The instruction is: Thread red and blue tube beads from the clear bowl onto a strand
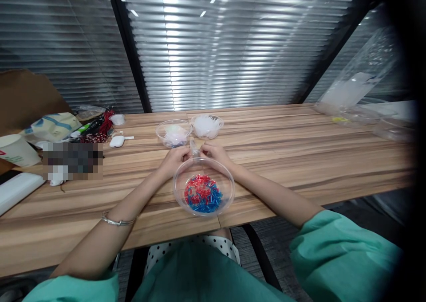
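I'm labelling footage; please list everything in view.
Large bowl: 1, clear, between forearms
Little tubes: many, red and blue, inside it
Smaller bowls: 2, clear, beyond hands
Pale pieces: many, whitish, inside those
Plastic piece: 1, clear, between hands
Earbud case: 1, white, left
Tub: 1, white, behind case
Cup: 1, white, far left
Packet: 1, cream-blue, back left
Cords: several, red, back left
Plastic bag: 1, clear, back right
Table: 1, brown, beneath
Blinds: several, grey, behind
Bracelet: 1, silver, left forearm
Sleeves: 2, green, both arms
Left hand, right hand: 1 each, bare, beyond large bowl
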Available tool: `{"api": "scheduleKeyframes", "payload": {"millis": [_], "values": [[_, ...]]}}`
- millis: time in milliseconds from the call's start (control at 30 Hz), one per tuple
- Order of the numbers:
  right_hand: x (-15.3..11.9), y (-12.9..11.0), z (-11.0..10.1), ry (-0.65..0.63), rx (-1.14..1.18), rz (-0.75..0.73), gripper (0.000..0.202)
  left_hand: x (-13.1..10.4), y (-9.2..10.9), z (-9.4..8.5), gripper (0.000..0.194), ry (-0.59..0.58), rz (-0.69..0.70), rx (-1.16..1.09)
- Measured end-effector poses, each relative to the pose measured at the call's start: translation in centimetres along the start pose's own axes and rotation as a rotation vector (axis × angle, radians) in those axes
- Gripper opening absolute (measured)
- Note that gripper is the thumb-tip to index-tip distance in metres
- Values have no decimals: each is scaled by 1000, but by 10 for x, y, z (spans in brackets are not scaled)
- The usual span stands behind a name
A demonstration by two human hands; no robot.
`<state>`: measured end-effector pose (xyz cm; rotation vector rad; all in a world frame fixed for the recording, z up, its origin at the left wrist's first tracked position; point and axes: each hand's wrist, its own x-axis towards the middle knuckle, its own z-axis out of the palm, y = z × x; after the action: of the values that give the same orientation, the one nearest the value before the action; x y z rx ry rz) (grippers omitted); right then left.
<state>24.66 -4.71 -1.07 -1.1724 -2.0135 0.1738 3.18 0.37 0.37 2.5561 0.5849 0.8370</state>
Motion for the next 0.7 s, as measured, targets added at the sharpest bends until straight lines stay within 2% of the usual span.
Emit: {"api": "scheduleKeyframes", "payload": {"millis": [67, 167, 367, 500, 600, 700], "values": [[-2, -1, 1, -18, 12, -9, 16, -2, 3, -3, 34, -18, 46, 39], [-4, 2, 6, -39, 38, 15, 36, -2, 6, -5, 31, -76, 135, 71], [-6, 9, 19, -46, 90, 86, 48, 2, 9, 0, 27, -132, 228, 130], [-7, 6, 22, -41, 179, 136, 45, 2, 9, 2, 28, -135, 219, 178], [-6, 5, 19, -37, 316, 153, 35, 1, 9, 1, 26, -116, 209, 219], [-2, 8, 15, -28, 489, 179, 30, -2, 11, 0, 46, -67, 182, 285]]}}
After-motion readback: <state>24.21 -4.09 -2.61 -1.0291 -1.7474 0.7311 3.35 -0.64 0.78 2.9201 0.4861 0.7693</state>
